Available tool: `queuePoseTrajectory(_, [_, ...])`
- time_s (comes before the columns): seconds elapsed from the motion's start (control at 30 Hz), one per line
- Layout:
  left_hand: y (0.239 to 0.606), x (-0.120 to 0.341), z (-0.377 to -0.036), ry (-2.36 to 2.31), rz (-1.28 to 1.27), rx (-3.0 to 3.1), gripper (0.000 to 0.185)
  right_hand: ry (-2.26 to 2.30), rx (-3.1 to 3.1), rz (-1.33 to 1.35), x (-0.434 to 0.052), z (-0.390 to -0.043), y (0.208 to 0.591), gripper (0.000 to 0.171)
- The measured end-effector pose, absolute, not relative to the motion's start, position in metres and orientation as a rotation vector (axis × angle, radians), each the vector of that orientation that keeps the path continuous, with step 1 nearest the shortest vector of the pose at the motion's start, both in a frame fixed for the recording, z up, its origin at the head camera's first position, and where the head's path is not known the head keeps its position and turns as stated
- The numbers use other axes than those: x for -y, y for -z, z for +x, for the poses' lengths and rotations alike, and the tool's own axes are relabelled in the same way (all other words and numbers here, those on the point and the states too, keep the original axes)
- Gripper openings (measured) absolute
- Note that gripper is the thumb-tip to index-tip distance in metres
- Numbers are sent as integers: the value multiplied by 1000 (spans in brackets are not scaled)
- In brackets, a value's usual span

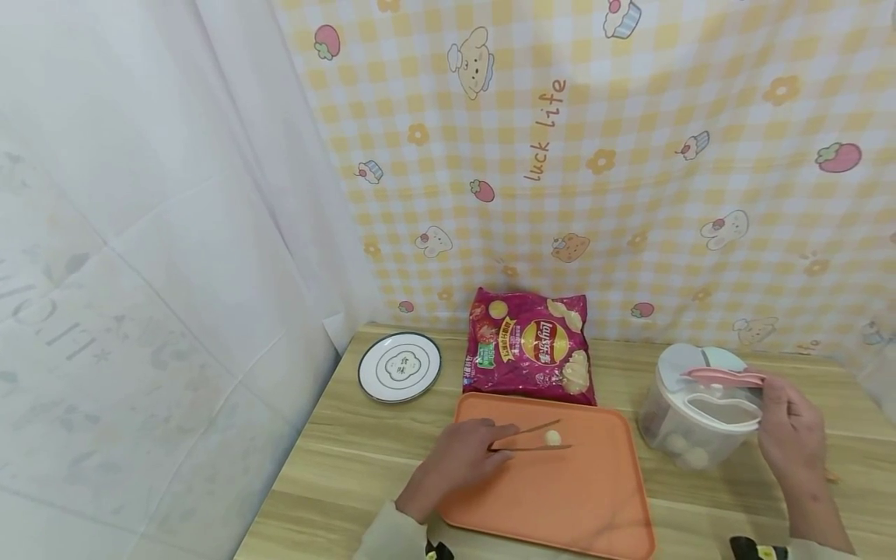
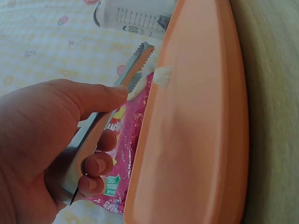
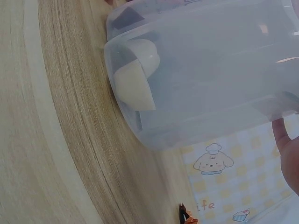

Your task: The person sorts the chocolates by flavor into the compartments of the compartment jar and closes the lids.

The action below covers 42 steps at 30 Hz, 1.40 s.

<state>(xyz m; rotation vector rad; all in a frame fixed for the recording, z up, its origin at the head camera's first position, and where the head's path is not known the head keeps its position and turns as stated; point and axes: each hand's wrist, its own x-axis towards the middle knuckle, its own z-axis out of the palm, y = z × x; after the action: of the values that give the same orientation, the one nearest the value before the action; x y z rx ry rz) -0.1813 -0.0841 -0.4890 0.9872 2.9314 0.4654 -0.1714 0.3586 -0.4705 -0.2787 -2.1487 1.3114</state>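
My left hand (image 1: 465,459) grips metal tongs (image 2: 140,60) with serrated tips over the left part of an orange tray (image 1: 546,498). The tongs' arms stand spread. Between their ends in the head view is a small cream-white piece (image 1: 553,438); whether they touch it I cannot tell. Off the tray's right side, my right hand (image 1: 791,428) pinches the raised pink flap (image 1: 724,378) on the lid of a clear plastic container (image 1: 661,420). A lid opening shows below the flap. Several pale chunks (image 3: 133,84) lie at the container's bottom.
A purple chip bag (image 1: 528,346) lies against the tray's back edge. To its left is a white plate (image 1: 400,367) with a dark rim. A checked cloth (image 1: 532,194) hangs behind the wooden table (image 1: 329,459), and white sheeting (image 1: 161,272) borders its left side.
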Motion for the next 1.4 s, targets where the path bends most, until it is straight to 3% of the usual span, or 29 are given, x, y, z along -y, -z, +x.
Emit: queuePoseTrajectory(1.4, [503,92,-190,-379,1110,-3027,31,-1317,2104,-230,-360,-172,468,34])
